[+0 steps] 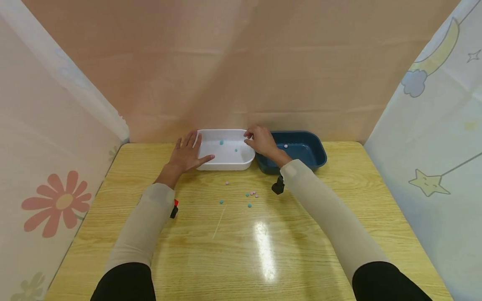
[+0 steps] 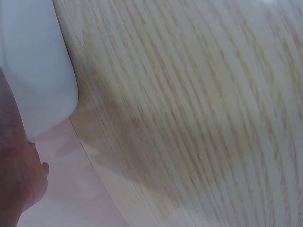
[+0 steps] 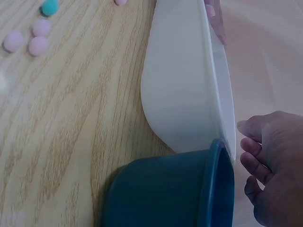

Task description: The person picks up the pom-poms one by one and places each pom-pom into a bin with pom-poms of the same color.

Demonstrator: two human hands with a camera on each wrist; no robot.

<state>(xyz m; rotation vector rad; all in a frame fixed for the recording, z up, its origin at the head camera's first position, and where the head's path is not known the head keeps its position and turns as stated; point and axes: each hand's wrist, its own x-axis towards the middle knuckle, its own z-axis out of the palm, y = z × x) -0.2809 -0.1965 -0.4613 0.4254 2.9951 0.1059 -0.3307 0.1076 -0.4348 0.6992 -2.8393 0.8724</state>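
Beads (image 1: 249, 205) in pink and turquoise are scattered on a wooden table (image 1: 301, 259), at six o'clock from a white tray (image 1: 226, 167); four pink and three turquoise ones are counted there; two turquoise beads are held inside the white tray, one toward eleven o'clock of its middle, the other toward three; one pink bead is contained in a dark blue tray (image 1: 306, 152), which is set just beside the white tray at three o'clock; the left hand (image 1: 187, 156) is laid against the white tray's nine o'clock end, its fingers straight and spread, nothing being gripped; the right hand (image 1: 262, 141) is extended over the dark blue tray to the white tray's two o'clock corner, its fingers loosely bent, a gap being left between thumb and forefinger and nothing being seen pinched there; whether the white rim is touched by it cannot be told; beige sleeves (image 1: 327, 205) are worn on both arms; a brown sheet (image 1: 244, 62) is hung at twelve o'clock.
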